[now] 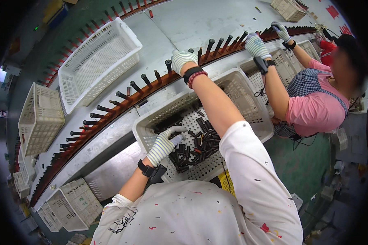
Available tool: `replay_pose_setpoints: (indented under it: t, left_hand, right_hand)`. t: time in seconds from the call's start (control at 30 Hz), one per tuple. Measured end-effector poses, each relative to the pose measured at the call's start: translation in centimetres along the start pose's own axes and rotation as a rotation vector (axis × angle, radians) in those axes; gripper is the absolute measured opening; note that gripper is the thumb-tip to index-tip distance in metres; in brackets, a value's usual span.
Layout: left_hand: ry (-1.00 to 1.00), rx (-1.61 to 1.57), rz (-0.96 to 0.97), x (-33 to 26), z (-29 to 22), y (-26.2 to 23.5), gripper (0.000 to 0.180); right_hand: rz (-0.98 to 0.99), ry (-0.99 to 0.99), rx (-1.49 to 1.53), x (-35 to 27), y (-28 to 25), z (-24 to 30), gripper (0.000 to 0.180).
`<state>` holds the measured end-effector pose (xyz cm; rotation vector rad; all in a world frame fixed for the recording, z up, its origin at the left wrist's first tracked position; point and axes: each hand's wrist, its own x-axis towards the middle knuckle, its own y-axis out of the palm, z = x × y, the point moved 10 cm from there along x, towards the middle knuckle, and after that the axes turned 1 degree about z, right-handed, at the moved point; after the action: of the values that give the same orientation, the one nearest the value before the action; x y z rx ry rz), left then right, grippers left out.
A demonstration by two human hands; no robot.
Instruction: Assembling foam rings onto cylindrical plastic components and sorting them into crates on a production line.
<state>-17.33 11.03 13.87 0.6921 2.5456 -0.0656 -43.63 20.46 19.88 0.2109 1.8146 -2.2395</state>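
Black tubes (210, 143) beside left fingers (176, 129); right arm (216, 99) outstretched.

Gloved left hand (164, 143) over black cylinders (184, 155) in a crate (246, 96), right hand (183, 61) at the rail (162, 81)

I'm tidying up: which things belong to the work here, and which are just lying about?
Probably in use:
crate of dark pieces, under the left grip
brown curved rail with dark pegs, by the right grip

Probably just lying about:
white crate on the table
crates at lower left
small red piece on the table
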Motion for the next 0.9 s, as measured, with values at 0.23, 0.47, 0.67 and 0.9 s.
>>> replay_pose_setpoints:
  t: [0.23, 0.47, 0.67, 0.9]
  left_hand:
    - [0.297, -0.74, -0.182, -1.9, -2.4, -4.6, 0.02]
    - [0.261, -0.781, 0.107, -0.2, -4.6, -0.7, 0.022]
    - [0.221, -0.811, 0.078, 0.1, -3.4, 0.8, 0.022]
    - [0.186, -0.783, 0.059, 0.8, -4.6, 1.0, 0.051]
  right_hand:
    - [-0.091, -0.247, 0.707, -13.2, 4.4, 1.7, 0.036]
    - [0.256, -0.126, 1.74, -20.5, 9.6, 0.9, 0.03]
    - [0.29, -0.131, 1.64, -20.6, 8.1, -0.1, 0.028]
    - [0.214, -0.013, 1.608, -20.1, 9.2, -1.0, 0.027]
